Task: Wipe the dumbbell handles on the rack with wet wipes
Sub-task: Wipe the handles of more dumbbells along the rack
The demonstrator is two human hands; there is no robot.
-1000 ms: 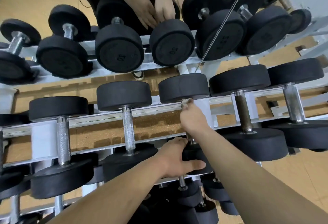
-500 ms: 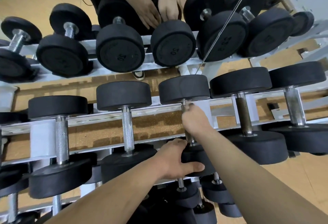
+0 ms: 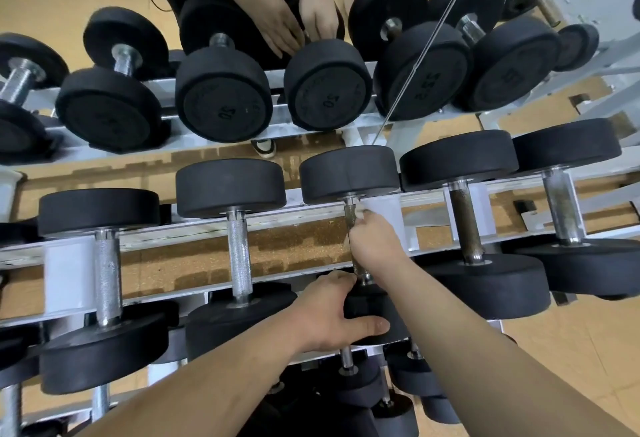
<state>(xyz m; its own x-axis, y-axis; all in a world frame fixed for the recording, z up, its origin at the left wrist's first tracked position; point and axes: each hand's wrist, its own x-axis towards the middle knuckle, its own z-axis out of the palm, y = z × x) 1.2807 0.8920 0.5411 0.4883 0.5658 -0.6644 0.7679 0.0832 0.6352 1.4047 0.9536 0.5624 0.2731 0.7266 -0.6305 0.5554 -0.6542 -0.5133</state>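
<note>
Between the knurled handle (image 3: 239, 253) and the handle (image 3: 350, 214) gripped by the right hand (image 3: 375, 242), the rack rails (image 3: 194, 228) leave an open slot above the floor (image 3: 294, 246). Just right of that hand stands a white rack plate (image 3: 391, 218), with the dark handle (image 3: 465, 225) beyond. The left hand (image 3: 329, 312) holds the near head (image 3: 367, 301), blocking the near side, and another person's hands (image 3: 273, 17) crowd the upper tier.

Right hand (image 3: 375, 240): I see it gripping the handle (image 3: 350, 210).
Left hand (image 3: 329, 312): holds the weight head (image 3: 367, 301), 6 o'clock of the right hand.
</note>
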